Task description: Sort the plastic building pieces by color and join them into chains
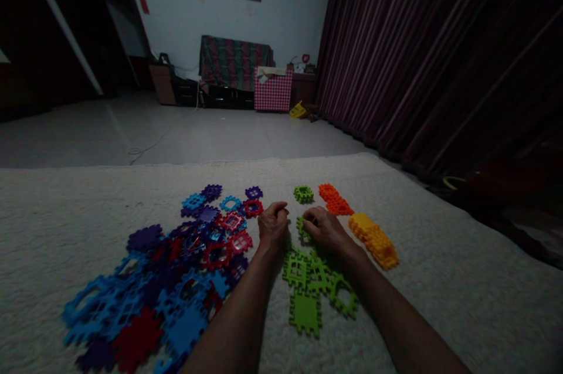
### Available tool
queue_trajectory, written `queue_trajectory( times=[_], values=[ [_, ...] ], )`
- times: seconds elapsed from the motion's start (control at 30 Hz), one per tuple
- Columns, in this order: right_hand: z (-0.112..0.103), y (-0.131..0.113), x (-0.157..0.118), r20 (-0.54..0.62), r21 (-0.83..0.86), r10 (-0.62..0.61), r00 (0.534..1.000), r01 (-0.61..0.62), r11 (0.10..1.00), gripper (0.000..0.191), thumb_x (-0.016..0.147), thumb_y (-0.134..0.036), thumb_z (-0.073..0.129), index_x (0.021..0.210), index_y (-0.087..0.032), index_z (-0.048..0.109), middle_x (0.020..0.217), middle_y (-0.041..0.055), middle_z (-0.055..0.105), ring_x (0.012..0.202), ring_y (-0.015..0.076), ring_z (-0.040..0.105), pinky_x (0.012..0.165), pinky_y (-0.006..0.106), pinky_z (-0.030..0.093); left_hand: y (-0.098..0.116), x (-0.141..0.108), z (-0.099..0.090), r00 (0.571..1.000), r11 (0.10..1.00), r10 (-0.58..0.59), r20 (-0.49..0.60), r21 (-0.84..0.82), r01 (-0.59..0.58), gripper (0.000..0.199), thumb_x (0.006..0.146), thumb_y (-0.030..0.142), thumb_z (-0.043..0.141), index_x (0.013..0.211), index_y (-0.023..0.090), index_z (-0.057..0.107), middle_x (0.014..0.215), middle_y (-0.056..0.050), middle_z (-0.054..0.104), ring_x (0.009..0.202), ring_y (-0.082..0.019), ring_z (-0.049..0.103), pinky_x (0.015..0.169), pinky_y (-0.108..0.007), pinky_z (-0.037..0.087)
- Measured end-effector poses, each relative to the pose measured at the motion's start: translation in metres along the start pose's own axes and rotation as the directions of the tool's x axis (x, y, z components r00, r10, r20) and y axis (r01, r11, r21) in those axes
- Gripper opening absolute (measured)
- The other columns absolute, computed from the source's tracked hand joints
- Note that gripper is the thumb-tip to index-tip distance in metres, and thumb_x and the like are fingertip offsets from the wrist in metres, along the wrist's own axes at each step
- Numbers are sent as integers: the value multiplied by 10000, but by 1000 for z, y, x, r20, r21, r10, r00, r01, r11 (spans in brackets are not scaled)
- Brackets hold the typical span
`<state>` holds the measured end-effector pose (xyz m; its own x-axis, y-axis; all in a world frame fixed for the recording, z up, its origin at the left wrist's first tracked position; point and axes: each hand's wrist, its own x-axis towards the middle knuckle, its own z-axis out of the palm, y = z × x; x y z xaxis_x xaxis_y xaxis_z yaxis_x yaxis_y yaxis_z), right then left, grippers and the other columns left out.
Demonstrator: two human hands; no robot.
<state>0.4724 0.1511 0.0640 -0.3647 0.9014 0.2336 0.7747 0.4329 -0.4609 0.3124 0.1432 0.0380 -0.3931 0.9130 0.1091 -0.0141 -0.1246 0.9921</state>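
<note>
My left hand [273,224] hovers over or rests on the pale quilted cover, its fingers loosely bent and apart; I see nothing in them. My right hand [323,226] has its fingers closed on a green interlocking block [302,230] standing on edge. Close in front of my body, between my forearms, lie several loose flat green blocks, one of them a solid square [305,310] and another with a round opening [343,296]. Beyond my hands sits a small green stack [303,193].
To the right are an orange row of blocks [335,199] and a yellow row [373,239]. A mixed heap of blue [187,324], red [138,339] and purple blocks [145,237] spreads on the left. The cover's far edge borders a tiled floor [229,133]; a dark curtain [382,51] hangs at right.
</note>
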Motion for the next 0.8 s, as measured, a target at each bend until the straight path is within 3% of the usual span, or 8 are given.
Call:
queue_trajectory(
  times=[0.2,0.4,0.53,0.63,0.8],
  values=[
    [1,16,3,-142,-94,10,990,-24,995,198,869,-145,512,979,-149,676,971,99,640,938,202,594,863,299,445,-2,1,1,1000,1000,-1,5,0,1,326,678,203,546,916,114,750,721,-60,718,557,-134,638,525,-222,478],
    [5,25,1,-168,-117,67,984,-87,989,320,864,-99,466,1113,-121,666,1093,127,651,1047,197,597,954,286,423,1,0,1,1000,1000,-19,8,-1,19,321,677,211,554,912,122,753,678,-42,699,537,-133,636,510,-217,471],
    [3,19,0,-186,-152,216,958,-245,957,329,858,-268,551,1127,-106,650,1095,149,660,1017,233,610,904,313,443,4,-1,1,1000,1000,-22,10,-10,22,328,669,211,554,911,115,753,686,-47,705,540,-137,639,514,-222,477],
    [-1,9,-2,-160,-167,339,927,-364,916,493,817,-451,602,1153,-91,624,1097,184,657,1006,281,618,852,344,457,4,-1,0,1000,1000,-20,10,-3,20,325,667,205,552,904,112,754,706,-55,715,544,-139,641,520,-228,482],
    [-4,-5,-5,-74,-199,389,918,-395,897,641,763,-534,624,1226,-94,566,1209,215,607,1117,322,588,894,369,449,5,-1,0,1000,1000,-8,-5,8,8,319,670,199,551,899,117,757,724,-62,722,564,-144,650,536,-234,490]
  ],
)
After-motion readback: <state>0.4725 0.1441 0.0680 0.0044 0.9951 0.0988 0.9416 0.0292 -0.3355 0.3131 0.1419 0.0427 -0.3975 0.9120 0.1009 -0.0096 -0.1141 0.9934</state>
